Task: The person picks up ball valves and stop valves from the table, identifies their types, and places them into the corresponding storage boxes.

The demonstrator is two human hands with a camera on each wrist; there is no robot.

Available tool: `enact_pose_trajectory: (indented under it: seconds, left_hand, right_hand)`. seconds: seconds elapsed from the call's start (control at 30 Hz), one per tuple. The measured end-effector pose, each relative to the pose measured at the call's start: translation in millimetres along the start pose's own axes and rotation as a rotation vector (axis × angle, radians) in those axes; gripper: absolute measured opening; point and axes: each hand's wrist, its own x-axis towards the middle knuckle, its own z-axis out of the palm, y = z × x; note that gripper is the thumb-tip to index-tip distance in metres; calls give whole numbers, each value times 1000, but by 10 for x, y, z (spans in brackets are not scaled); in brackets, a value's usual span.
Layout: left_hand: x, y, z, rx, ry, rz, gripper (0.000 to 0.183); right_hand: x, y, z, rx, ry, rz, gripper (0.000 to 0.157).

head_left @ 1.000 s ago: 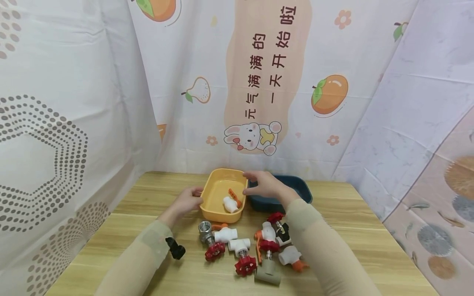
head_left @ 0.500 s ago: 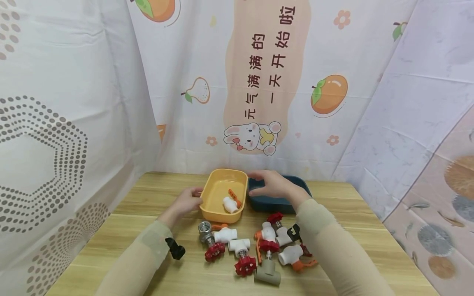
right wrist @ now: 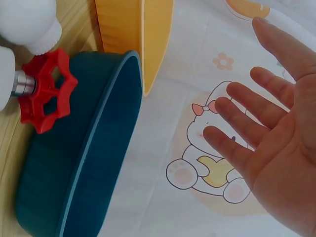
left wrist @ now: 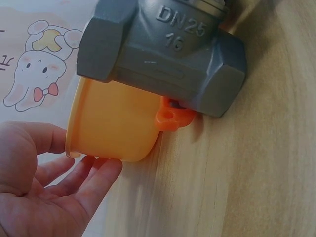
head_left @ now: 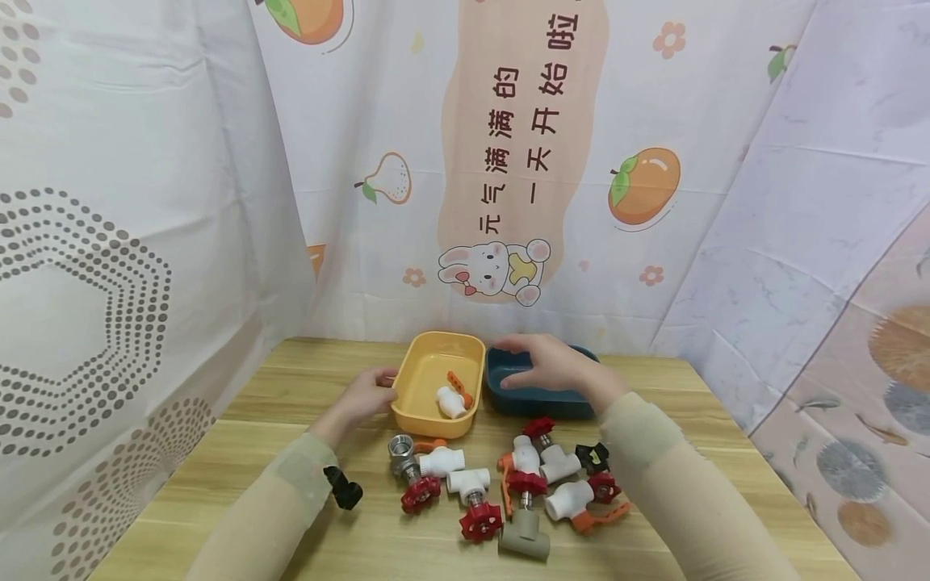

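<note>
My left hand touches the left side of a yellow plastic bin. In the left wrist view its fingers lie relaxed along the outer wall and rim. A white ball valve with an orange lever lies inside the bin. My right hand hovers over a dark blue bin, its fingers spread and holding nothing, as the right wrist view also shows. A grey metal valve marked DN25 fills the top of the left wrist view, in front of the yellow bin.
Several valves lie before the bins: a white tee valve with red handwheel, a white ball valve, a grey-beige one and a white one with orange lever at right. A printed curtain hangs behind the wooden table.
My right hand has moved right from the yellow bin's right rim to over the blue bin, uncovering more valves under the forearm. The left hand stays put.
</note>
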Motion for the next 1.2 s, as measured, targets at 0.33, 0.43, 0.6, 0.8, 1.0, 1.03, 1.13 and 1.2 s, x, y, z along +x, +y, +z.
enact_pose_trajectory:
  seconds: [0.33, 0.43, 0.6, 0.8, 1.0, 1.03, 1.13, 1.2]
  left_hand:
    - [4, -11, -9, 1, -3, -2, 58]
    - [2, 0, -8, 2, -1, -3, 58]
    - [-30, 37, 2, 0, -11, 12, 58]
    - [-19, 23, 9, 0, -10, 13, 58]
    - [2, 11, -1, 6, -11, 11, 59]
    - [3, 14, -1, 8, -11, 11, 59]
    - [0, 16, -4, 17, -9, 7, 58]
    - [-3, 15, -6, 23, -9, 4, 57]
  right_hand:
    - [-145, 30, -43, -37, -32, 24, 63]
    - [-199, 50, -47, -57, -39, 25, 63]
    - [-298, 63, -59, -70, -48, 27, 63]
    - [-415, 123, -72, -75, -56, 11, 67]
    - [-533, 211, -73, -100, -60, -13, 67]
    - [-553, 221, -76, -104, -62, -17, 67]
    - [-616, 244, -84, -117, -69, -17, 67]
    - [-656, 255, -85, -110, -73, -16, 66]
